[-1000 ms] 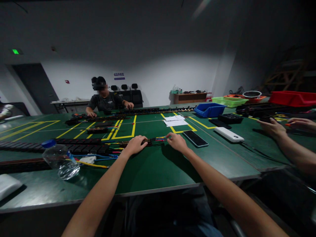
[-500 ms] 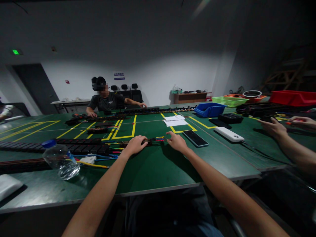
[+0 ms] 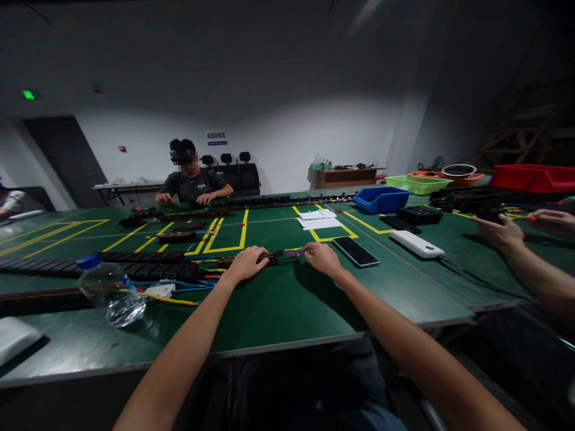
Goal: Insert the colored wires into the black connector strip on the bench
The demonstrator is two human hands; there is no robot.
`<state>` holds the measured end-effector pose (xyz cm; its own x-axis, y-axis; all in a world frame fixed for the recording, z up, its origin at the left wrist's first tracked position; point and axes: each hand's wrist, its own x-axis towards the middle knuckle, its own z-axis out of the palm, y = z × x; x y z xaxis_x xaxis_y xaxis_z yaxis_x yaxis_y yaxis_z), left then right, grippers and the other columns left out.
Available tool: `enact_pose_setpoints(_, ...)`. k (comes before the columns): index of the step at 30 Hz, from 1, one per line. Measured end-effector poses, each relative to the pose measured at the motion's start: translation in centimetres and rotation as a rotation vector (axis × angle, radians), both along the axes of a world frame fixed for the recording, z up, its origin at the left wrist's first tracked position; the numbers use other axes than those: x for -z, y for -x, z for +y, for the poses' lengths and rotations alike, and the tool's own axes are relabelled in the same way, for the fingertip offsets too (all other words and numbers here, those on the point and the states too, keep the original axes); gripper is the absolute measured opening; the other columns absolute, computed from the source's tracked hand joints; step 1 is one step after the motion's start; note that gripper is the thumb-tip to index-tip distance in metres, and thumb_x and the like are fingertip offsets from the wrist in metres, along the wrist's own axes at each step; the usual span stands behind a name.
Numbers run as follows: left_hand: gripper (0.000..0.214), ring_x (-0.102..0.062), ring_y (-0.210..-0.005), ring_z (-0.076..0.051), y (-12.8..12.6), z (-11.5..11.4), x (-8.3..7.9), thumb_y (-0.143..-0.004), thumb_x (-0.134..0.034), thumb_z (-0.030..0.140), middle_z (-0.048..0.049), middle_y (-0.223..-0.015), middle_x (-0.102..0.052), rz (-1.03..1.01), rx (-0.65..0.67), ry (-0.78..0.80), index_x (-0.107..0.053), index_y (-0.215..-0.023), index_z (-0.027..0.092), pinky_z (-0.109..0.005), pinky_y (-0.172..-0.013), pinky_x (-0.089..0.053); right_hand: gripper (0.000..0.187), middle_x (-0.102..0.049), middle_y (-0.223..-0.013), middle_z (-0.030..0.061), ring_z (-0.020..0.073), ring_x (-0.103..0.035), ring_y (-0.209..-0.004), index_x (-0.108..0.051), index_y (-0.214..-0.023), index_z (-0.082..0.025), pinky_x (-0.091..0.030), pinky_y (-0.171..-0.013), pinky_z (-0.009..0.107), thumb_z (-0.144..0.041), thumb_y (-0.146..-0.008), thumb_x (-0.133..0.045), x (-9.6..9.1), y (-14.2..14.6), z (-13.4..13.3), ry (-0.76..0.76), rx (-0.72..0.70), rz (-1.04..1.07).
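Observation:
My left hand (image 3: 248,263) lies over a narrow dark strip with wires (image 3: 220,261), thumb toward me and fingers across it, holding it against the green table. At its right end, a bundle of thin coloured wires (image 3: 290,254) comes out, with red, blue and yellow among them. There my right hand (image 3: 322,257) has thumb and forefinger pinched together on the wire tips. Exactly which wire is between them is too small to make out. Just right of that hand lies a phone (image 3: 356,251).
Left stand a water bottle (image 3: 111,290), black ribbed strips (image 3: 148,269) and thick blue and yellow cables (image 3: 179,300). White papers (image 3: 318,219), a blue bin (image 3: 381,200) and a white power bank (image 3: 417,245) lie beyond. A co-worker (image 3: 195,179) sits opposite; another person's hands (image 3: 505,230) work at right.
My right thumb and forefinger have closed together at the wire tips. My left hand has stayed put. The co-worker opposite has drawn an outstretched arm back in.

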<state>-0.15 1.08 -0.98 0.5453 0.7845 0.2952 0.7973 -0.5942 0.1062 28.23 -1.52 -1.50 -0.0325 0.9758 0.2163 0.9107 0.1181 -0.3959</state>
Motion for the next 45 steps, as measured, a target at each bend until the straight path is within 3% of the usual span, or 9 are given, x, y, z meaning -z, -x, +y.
enact_pose_setpoints(6,0.034,-0.065,-0.108,-0.026,-0.07,-0.16,-0.24,-0.099,-0.049,0.043,-0.0094,-0.118,-0.069,0.008,-0.004,0.006,-0.065,-0.12,0.022,-0.039,-0.092,-0.052,0.029,-0.076,-0.105,0.0051,0.0225,-0.069,-0.095,-0.079,-0.108,-0.029,-0.045,-0.073,0.027,-0.028,-0.093,-0.054,0.14,0.05,0.01,0.037,-0.025,-0.031)
enact_pose_setpoints(13,0.035,-0.065,-0.11,-0.026,-0.14,-0.24,-0.34,-0.1,-0.049,0.044,-0.0096,-0.119,-0.069,0.007,-0.003,0.023,-0.066,-0.121,0.022,-0.039,-0.094,-0.052,0.04,-0.076,-0.106,0.0053,0.0233,-0.069,-0.097,-0.065,-0.131,-0.029,-0.046,-0.074,0.028,-0.029,-0.093,-0.055,-0.06,-0.03,-0.08,0.007,0.013,-0.001)
enact_pose_setpoints(17,0.035,-0.065,-0.11,-0.026,-0.12,-0.25,-0.35,-0.1,-0.049,0.044,-0.0096,-0.12,-0.069,0.001,-0.004,0.027,-0.066,-0.12,0.022,-0.039,-0.093,-0.052,0.04,-0.075,-0.112,0.0063,0.0255,-0.069,-0.101,-0.068,-0.129,-0.032,-0.047,-0.076,0.03,-0.028,-0.091,-0.056,0.21,0.02,-0.12,0.078,-0.039,-0.062)
enact_pose_setpoints(21,0.035,-0.065,-0.11,-0.026,-0.04,-0.09,-0.22,-0.1,-0.049,0.044,-0.0097,-0.12,-0.069,-0.003,-0.002,0.027,-0.066,-0.12,0.022,-0.039,-0.093,-0.052,0.041,-0.075,-0.109,0.0062,0.0248,-0.069,-0.099,-0.065,-0.132,-0.031,-0.047,-0.074,0.029,-0.029,-0.092,-0.056,0.11,0.03,-0.21,0.042,-0.023,-0.045)
enact_pose_setpoints(25,0.035,-0.065,-0.109,-0.026,0.03,0.07,-0.02,-0.1,-0.049,0.044,-0.0094,-0.118,-0.069,-0.005,0.003,0.017,-0.066,-0.12,0.022,-0.039,-0.093,-0.052,0.031,-0.076,-0.105,0.006,0.0226,-0.069,-0.094,-0.072,-0.119,-0.027,-0.045,-0.071,0.027,-0.03,-0.095,-0.052,-0.17,-0.08,-0.17,-0.023,0.013,0.016)
enact_pose_setpoints(30,0.033,-0.065,-0.108,-0.026,0.1,0.07,0.05,-0.099,-0.049,0.043,-0.0095,-0.118,-0.069,-0.003,0.013,-0.009,-0.066,-0.119,0.022,-0.039,-0.094,-0.052,0.029,-0.076,-0.107,0.0061,0.0232,-0.069,-0.097,-0.079,-0.106,-0.029,-0.046,-0.075,0.028,-0.029,-0.094,-0.053,0.01,-0.01,-0.08,0.025,-0.029,-0.033)
enact_pose_setpoints(34,0.033,-0.065,-0.108,-0.026,0.11,0.07,0.01,-0.1,-0.049,0.043,-0.0094,-0.118,-0.069,-0.003,0.017,-0.007,-0.066,-0.119,0.022,-0.039,-0.094,-0.052,0.029,-0.076,-0.106,0.0054,0.0232,-0.069,-0.095,-0.077,-0.11,-0.029,-0.046,-0.074,0.028,-0.029,-0.093,-0.053,0.12,0.03,-0.04,0.017,-0.022,-0.026)
enact_pose_setpoints(39,0.034,-0.065,-0.108,-0.026,0.03,-0.03,-0.12,-0.1,-0.049,0.043,-0.0094,-0.119,-0.069,0.001,0.006,0.002,-0.066,-0.12,0.022,-0.039,-0.093,-0.052,0.047,-0.076,-0.107,0.007,0.0247,-0.069,-0.098,-0.059,-0.139,-0.027,-0.046,-0.074,0.029,-0.03,-0.093,-0.053,0.18,-0.11,0.08,-0.023,0.032,0.009)
enact_pose_setpoints(45,0.035,-0.065,-0.11,-0.026,-0.02,-0.13,-0.18,-0.1,-0.048,0.045,-0.0094,-0.119,-0.07,-0.005,0.007,0.013,-0.066,-0.12,0.022,-0.039,-0.094,-0.052,0.045,-0.074,-0.114,0.0072,0.0275,-0.069,-0.103,-0.063,-0.135,-0.032,-0.048,-0.078,0.033,-0.027,-0.091,-0.053,0.72,-0.09,0.26,0.098,-0.058,-0.094)
